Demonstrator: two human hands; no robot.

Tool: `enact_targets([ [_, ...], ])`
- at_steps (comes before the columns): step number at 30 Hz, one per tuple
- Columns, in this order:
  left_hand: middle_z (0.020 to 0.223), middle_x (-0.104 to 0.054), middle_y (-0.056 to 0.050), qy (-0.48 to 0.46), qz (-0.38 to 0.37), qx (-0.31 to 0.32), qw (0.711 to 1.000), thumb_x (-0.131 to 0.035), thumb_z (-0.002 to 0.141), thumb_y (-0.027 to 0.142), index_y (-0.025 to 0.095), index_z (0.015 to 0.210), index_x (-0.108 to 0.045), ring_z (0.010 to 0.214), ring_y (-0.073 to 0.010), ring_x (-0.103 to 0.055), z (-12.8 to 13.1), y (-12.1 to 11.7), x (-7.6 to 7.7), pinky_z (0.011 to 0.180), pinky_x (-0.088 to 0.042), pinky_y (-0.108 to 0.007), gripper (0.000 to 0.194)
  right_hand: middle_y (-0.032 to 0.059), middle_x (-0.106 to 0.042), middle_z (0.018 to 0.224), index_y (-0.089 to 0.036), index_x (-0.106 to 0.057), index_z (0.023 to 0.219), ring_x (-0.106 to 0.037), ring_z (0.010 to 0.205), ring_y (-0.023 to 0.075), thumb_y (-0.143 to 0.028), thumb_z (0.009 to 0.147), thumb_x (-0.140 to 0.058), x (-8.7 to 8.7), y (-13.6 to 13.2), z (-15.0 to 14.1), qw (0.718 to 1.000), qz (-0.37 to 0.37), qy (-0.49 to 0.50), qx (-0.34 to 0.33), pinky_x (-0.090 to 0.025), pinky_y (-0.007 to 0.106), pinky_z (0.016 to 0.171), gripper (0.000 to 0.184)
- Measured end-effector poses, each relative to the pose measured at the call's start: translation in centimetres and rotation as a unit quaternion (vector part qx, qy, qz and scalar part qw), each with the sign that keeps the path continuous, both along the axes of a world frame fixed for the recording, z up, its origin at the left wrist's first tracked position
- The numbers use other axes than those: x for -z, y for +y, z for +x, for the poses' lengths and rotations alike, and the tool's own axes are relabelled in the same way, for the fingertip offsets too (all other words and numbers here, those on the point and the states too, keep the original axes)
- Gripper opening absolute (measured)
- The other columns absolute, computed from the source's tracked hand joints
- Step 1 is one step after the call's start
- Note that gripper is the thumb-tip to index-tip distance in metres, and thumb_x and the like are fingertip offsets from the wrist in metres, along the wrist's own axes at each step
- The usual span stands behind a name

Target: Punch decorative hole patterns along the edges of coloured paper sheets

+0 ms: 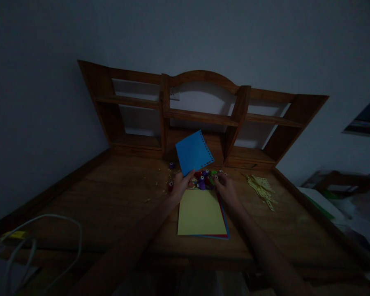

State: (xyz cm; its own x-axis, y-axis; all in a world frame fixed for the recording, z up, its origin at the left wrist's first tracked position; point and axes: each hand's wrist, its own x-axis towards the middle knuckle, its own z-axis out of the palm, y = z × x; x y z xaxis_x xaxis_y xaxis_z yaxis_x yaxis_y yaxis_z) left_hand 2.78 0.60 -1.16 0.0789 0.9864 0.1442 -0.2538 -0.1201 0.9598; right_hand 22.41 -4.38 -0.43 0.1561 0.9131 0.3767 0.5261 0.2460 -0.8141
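Observation:
My left hand (pixel 182 185) is closed on the lower corner of a blue paper sheet (pixel 193 153), held up and tilted over the desk. Small punched holes run along the sheet's right and lower right edges. My right hand (pixel 225 187) has its fingers curled round a small green craft punch (pixel 212 181), partly hidden by the fingers. Between the hands lies a cluster of small punches, among them a purple craft punch (pixel 201 183). A red craft punch (pixel 170 186) sits left of my left hand. Below both hands is a stack of coloured paper (pixel 202 213), yellow on top.
Another purple punch (pixel 172 165) stands farther back on the wooden desk (pixel 111 197). Tiny paper bits lie scattered at the left. Punched yellow paper strips (pixel 262 189) lie at the right. A wooden shelf (pixel 200 117) rises behind, and a white cable (pixel 77 224) loops at the front left.

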Motion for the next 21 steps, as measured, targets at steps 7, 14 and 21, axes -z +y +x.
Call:
enact_targets([
  [7,0.05,-0.047,0.003,0.028,-0.007,-0.004,1.0,-0.073,0.066,0.054,0.017,0.061,-0.052,0.042,-0.0088,-0.041,0.1,-0.16,-0.32,0.043,-0.031,-0.022,0.043,0.0056,-0.069,0.074,-0.02,-0.067,0.09,-0.061,0.063,0.0211,-0.048,0.089,-0.049,-0.27,-0.34,-0.78,0.99,0.037,-0.132,-0.006,-0.038,0.03,0.058,0.034],
  [14,0.057,-0.053,0.003,-0.092,-0.046,0.044,0.994,-0.075,0.066,0.049,0.016,0.067,-0.055,0.047,-0.0078,-0.045,0.47,0.09,0.04,0.047,-0.035,-0.021,0.038,0.0066,-0.071,0.08,-0.02,-0.07,0.093,-0.062,0.065,0.022,-0.047,0.088,-0.052,-0.03,-0.29,-0.6,0.988,0.038,-0.142,-0.039,-0.04,0.03,0.06,0.032],
  [21,0.06,-0.05,0.006,-0.23,-0.147,0.103,0.956,-0.079,0.062,0.037,0.017,0.072,-0.054,0.05,-0.0064,-0.047,0.02,0.47,-0.77,0.053,-0.041,-0.02,0.034,0.0084,-0.072,0.087,-0.022,-0.072,0.095,-0.064,0.07,0.0238,-0.045,0.087,-0.056,0.33,-0.23,-0.61,0.987,0.035,-0.146,-0.054,-0.044,0.031,0.064,0.03],
])
